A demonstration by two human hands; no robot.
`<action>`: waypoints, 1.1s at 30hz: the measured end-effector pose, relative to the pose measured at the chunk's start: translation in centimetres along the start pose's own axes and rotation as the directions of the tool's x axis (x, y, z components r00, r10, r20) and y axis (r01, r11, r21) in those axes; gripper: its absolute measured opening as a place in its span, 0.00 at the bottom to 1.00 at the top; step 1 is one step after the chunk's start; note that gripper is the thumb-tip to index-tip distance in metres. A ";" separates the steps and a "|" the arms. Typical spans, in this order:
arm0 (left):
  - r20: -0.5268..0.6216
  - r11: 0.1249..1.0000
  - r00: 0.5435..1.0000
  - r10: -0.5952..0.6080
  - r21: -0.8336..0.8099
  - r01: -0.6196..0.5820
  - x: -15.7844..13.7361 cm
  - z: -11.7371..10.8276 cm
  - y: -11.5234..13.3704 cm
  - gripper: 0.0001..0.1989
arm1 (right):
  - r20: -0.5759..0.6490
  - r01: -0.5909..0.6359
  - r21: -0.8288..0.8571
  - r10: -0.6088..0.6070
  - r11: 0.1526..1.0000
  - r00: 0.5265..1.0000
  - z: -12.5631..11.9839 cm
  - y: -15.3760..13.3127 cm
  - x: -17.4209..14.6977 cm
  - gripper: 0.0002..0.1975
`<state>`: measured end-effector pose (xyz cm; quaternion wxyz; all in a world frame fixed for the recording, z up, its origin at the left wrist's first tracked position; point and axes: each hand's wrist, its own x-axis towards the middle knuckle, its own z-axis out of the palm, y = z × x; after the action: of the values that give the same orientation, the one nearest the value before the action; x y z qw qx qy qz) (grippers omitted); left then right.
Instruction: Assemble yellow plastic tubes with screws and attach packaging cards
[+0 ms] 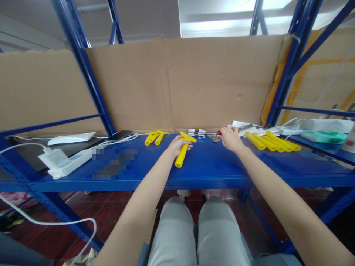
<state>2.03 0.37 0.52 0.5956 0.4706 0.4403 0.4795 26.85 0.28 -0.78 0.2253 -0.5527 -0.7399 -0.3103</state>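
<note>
My left hand (178,146) is closed around a yellow T-shaped tool (181,156), its tubular handle pointing toward the shelf's front edge. To the right, my right hand (230,138) is closed with a small red piece (219,132) showing at its fingertips; its kind is hard to make out. Beside those fingers lie flat brownish-grey metal pieces (213,138). Between the hands, farther back, are several small black-and-white pieces (196,132). More yellow T-shaped tools (156,137) rest to the left of my left hand.
Several yellow tubular handles (273,142) with white and grey ends lie at the right on the blue shelf (210,166). A cardboard sheet (194,85) stands behind. At left are a white power strip (70,162), cables and a dark phone-like object (119,136). Blue posts flank the shelf.
</note>
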 end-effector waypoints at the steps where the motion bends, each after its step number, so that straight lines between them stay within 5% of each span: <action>1: 0.001 1.000 1.000 0.008 0.007 -0.008 0.1 -0.1 -0.1 0.21 | 0.002 0.001 -0.005 -0.001 1.000 1.000 0.0 0.0 0.0 0.11; 33: -0.137 0.905 0.966 0.218 0.399 -0.148 1.5 -0.6 -1.0 0.19 | -0.043 0.157 -0.105 -0.162 0.982 0.986 -1.9 -0.7 -0.1 0.11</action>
<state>1.79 1.87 -0.72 0.4019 0.5728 0.5311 0.4778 26.15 -1.28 0.34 0.1901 -0.4941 -0.7591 -0.3787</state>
